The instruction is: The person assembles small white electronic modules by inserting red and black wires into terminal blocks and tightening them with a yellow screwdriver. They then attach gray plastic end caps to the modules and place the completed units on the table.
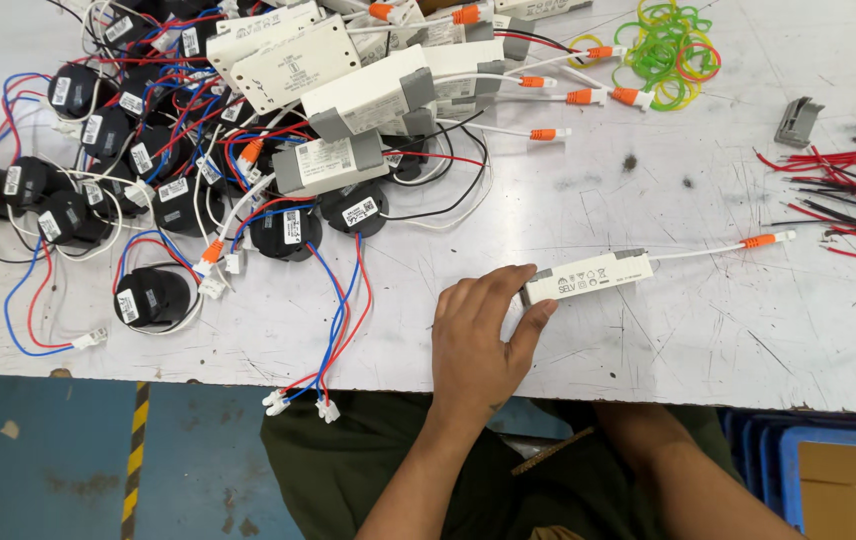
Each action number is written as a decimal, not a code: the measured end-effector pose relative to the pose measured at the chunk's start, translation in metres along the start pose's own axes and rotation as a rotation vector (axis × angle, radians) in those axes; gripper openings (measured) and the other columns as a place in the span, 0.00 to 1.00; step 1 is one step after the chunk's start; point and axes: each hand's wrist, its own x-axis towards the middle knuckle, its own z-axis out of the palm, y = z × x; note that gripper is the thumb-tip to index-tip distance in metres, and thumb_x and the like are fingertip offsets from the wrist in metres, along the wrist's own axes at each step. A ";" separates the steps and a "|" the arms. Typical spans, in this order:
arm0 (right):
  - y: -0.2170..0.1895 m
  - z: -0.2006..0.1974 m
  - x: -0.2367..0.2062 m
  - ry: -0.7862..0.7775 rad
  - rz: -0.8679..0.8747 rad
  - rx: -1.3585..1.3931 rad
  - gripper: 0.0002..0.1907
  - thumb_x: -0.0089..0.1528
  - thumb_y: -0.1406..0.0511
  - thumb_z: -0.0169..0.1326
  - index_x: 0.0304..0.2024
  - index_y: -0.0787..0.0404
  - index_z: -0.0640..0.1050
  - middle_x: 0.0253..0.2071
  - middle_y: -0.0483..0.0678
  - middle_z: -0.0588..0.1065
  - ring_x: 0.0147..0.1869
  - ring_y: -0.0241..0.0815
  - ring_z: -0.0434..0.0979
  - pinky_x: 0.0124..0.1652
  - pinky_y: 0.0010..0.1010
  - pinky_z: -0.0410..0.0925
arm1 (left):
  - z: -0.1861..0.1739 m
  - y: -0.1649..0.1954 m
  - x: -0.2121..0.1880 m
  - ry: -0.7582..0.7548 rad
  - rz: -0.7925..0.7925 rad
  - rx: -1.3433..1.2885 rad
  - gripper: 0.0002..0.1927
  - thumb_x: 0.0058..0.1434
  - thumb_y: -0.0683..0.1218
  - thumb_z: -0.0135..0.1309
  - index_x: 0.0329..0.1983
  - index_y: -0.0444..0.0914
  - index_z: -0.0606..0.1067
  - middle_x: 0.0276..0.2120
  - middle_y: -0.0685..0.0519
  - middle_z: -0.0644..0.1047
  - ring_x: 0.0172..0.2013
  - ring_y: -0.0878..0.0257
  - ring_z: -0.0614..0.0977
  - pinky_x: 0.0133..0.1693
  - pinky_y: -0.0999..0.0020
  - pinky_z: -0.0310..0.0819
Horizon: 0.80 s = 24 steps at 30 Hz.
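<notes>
Left hand [475, 335] rests on the surface [648, 330], fingers [508, 278] pinching the near-left end of a white box [588, 277]. Its long axis runs rightward from the hand. Right hand out of view.

1. The left hand [476, 335] is bare: no glove, ring or watch shows on it.
2. The left forearm is uncovered along its whole visible length; no sleeve reaches into view.
3. The right forearm is likewise bare, and its hand lies hidden under the table edge.
4. The dark olive-green cloth garment [348, 470] covers the lap and body below the arms, plain and creased, without visible print or buttons.
</notes>
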 end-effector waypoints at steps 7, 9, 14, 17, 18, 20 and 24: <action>0.000 0.003 0.006 0.022 0.011 0.007 0.20 0.62 0.57 0.54 0.54 0.57 0.78 0.53 0.57 0.77 0.56 0.57 0.78 0.55 0.45 0.71 | 0.000 -0.002 0.000 -0.002 0.005 -0.013 0.18 0.66 0.52 0.60 0.54 0.38 0.77 0.46 0.51 0.82 0.44 0.56 0.80 0.50 0.61 0.69; -0.002 0.003 0.008 0.028 0.006 0.008 0.20 0.62 0.57 0.54 0.55 0.57 0.78 0.53 0.57 0.77 0.56 0.57 0.78 0.55 0.45 0.71 | 0.001 -0.003 0.000 0.009 0.016 -0.018 0.18 0.67 0.51 0.60 0.55 0.38 0.77 0.47 0.51 0.82 0.44 0.56 0.80 0.51 0.61 0.69; -0.006 -0.002 0.008 0.032 0.012 0.005 0.21 0.62 0.57 0.54 0.56 0.58 0.77 0.54 0.57 0.77 0.57 0.56 0.78 0.56 0.45 0.71 | 0.001 -0.003 -0.001 0.021 0.019 -0.004 0.17 0.67 0.51 0.60 0.54 0.38 0.77 0.47 0.51 0.82 0.44 0.56 0.80 0.52 0.61 0.70; -0.010 -0.006 0.006 0.037 0.006 0.003 0.22 0.62 0.57 0.54 0.56 0.58 0.77 0.55 0.57 0.76 0.58 0.56 0.77 0.56 0.45 0.71 | 0.001 -0.003 0.000 0.020 0.023 0.006 0.17 0.67 0.52 0.60 0.55 0.38 0.77 0.47 0.52 0.82 0.44 0.56 0.80 0.52 0.61 0.69; -0.012 -0.007 0.006 0.041 0.000 0.001 0.22 0.62 0.57 0.54 0.57 0.58 0.76 0.55 0.58 0.76 0.58 0.56 0.77 0.56 0.45 0.70 | 0.001 -0.003 0.000 0.018 0.025 0.010 0.17 0.67 0.52 0.60 0.54 0.38 0.77 0.46 0.52 0.82 0.44 0.56 0.80 0.51 0.61 0.69; -0.017 -0.010 0.005 0.062 -0.021 0.004 0.23 0.62 0.57 0.54 0.57 0.58 0.76 0.55 0.58 0.76 0.58 0.56 0.77 0.57 0.45 0.70 | 0.002 -0.003 0.000 0.017 0.024 0.007 0.17 0.67 0.52 0.60 0.54 0.38 0.77 0.46 0.52 0.82 0.44 0.56 0.80 0.51 0.61 0.69; -0.030 -0.012 -0.002 0.135 -0.116 0.026 0.24 0.62 0.57 0.54 0.58 0.59 0.76 0.56 0.58 0.76 0.59 0.56 0.77 0.57 0.45 0.70 | 0.002 -0.006 0.001 0.022 0.037 0.009 0.18 0.66 0.51 0.60 0.55 0.39 0.77 0.46 0.52 0.82 0.44 0.56 0.80 0.51 0.60 0.70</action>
